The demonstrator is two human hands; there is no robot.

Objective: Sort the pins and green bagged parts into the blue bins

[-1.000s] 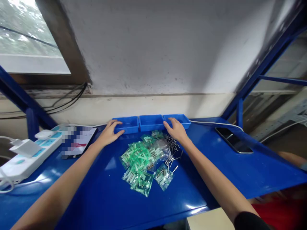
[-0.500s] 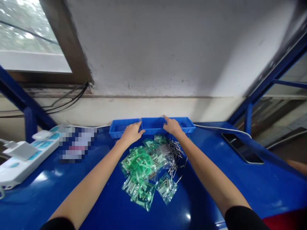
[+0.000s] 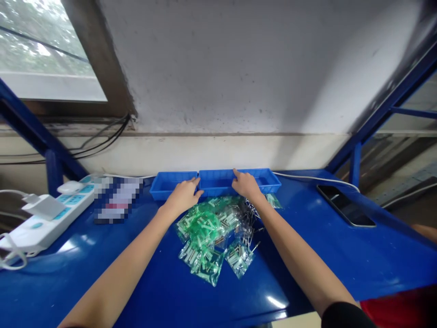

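Three blue plastic bins stand in a row against the wall: a left bin (image 3: 164,191), a middle bin (image 3: 216,187) and a right bin (image 3: 269,183). My left hand (image 3: 182,196) reaches to the seam between the left and middle bins, index finger at the rims, thumb apart near the middle bin's front. At the seam of the middle and right bins, my right hand (image 3: 246,184) rests with its index finger stretched toward the back rim. Its other fingers are partly hidden. Neither hand shows anything lifted. Below lies a pile of green-tinted plastic packets (image 3: 205,228) holding small white and metal pieces.
Loose metal pins (image 3: 251,234) lie by the packets, partly behind my right forearm. A phone (image 3: 344,205) lies at right. At left are a white power strip (image 3: 71,200) with plugs and a blurred-out flat item (image 3: 118,200). A white cable (image 3: 317,180) runs along the wall.
My left hand has moved right, from the left bin's outer end to the seam beside the middle bin. The right hand stays at its seam, fingers drawn in more. The view has shifted slightly.
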